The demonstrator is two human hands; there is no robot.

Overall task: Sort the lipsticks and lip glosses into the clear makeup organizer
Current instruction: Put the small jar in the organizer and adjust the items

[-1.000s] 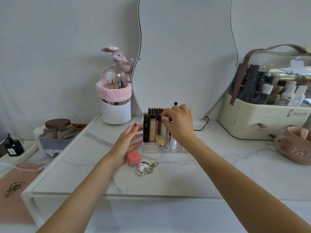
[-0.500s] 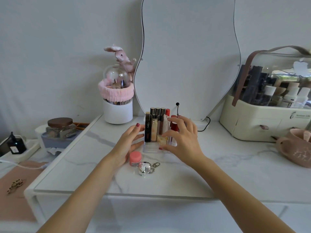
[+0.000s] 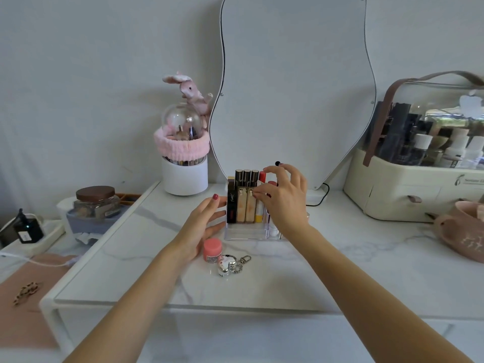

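The clear organizer (image 3: 246, 233) is seen at frame centre on the tabletop (image 3: 340, 271), with lipsticks (image 3: 246, 205) stood upright inside. The left hand (image 3: 201, 226) is laid flat against its left side, fingers straight. The right hand (image 3: 284, 199) is curled over the tubes on the right; what is pinched cannot be told. A pink jar (image 3: 212, 250) is seen just below.

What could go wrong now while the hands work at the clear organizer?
The right hand reaches among upright tubes in the clear organizer; a nudge might topple neighbours like the black lipstick. The left hand lies close to the pink jar and could knock it.
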